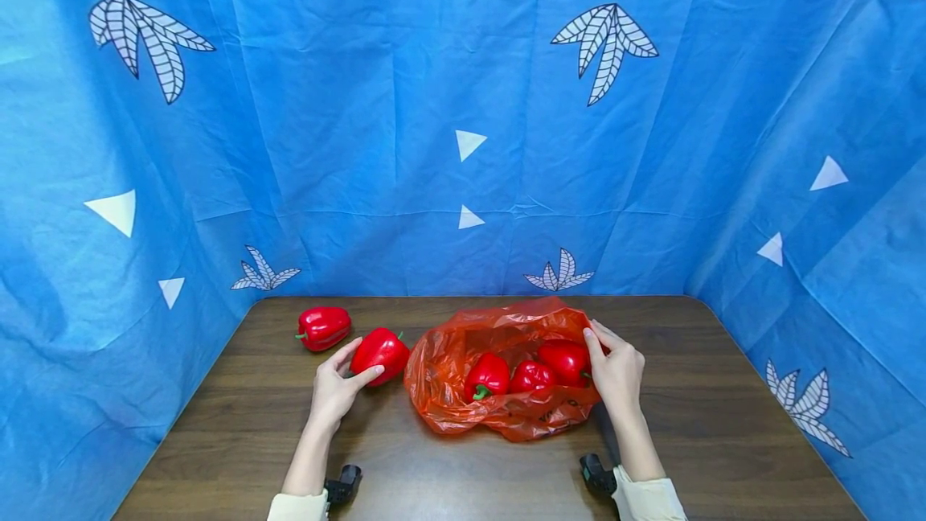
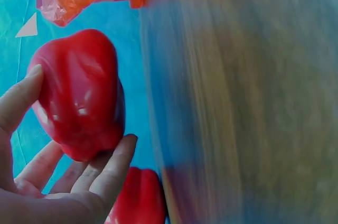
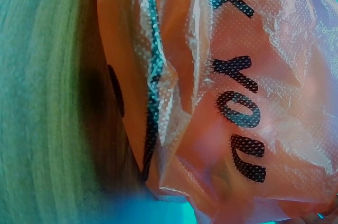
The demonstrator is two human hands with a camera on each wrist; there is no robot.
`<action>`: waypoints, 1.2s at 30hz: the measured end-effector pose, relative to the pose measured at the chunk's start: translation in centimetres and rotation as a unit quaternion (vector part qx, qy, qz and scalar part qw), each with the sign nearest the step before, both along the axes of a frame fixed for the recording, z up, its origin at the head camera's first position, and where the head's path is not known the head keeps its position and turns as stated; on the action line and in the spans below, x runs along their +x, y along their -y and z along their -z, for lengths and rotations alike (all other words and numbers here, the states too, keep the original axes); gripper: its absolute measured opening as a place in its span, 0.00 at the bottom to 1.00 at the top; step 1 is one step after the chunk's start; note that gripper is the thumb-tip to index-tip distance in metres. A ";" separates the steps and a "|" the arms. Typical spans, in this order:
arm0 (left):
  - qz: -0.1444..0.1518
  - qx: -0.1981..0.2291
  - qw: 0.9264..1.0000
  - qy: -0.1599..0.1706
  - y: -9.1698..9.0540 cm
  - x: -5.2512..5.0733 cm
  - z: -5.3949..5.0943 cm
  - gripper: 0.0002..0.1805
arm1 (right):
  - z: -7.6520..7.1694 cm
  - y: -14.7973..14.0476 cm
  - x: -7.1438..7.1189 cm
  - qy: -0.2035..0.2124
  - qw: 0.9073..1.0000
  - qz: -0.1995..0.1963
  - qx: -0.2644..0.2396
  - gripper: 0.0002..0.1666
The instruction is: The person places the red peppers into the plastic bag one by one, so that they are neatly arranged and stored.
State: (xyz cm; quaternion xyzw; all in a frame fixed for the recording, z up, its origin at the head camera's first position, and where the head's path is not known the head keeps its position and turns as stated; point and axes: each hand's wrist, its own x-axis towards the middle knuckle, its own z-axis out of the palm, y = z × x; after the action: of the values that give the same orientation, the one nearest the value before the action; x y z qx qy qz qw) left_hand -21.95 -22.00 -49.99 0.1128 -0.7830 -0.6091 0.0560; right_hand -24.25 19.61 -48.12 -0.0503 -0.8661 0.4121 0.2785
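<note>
My left hand (image 1: 334, 388) holds a glossy red bell pepper (image 1: 381, 355) just left of the bag, its stem pointing up and right. In the left wrist view, the thumb lies on one side of this pepper (image 2: 79, 94) and the fingers are around its lower end. A thin orange-red plastic bag (image 1: 438, 404) lies with its mouth open and three red bell peppers (image 1: 488, 376) inside. At the bag's right rim, my right hand (image 1: 618, 366) pinches the plastic. The bag (image 3: 185, 145) fills most of the right wrist view, showing black letters.
Another red bell pepper (image 1: 323, 328) lies on the brown wooden table (image 1: 239, 424), behind and left of my left hand. A blue patterned cloth (image 1: 434, 103) hangs behind the table and along both sides. Dark camera mounts (image 1: 343, 485) sit at both wrists.
</note>
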 end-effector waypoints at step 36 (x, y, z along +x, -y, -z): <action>0.127 0.011 0.986 -0.106 -9.7 1.9 -4.5 0.33 | 0.0 0.0 -0.1 -0.009 1.000 0.005 0.001 0.18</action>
State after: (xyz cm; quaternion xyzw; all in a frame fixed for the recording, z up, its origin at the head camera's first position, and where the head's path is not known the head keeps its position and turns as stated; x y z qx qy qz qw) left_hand -20.06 -12.30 -45.49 -0.0520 -0.7740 -0.6282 0.0596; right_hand -24.32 19.63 -48.08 -0.0502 -0.8637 0.4101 0.2886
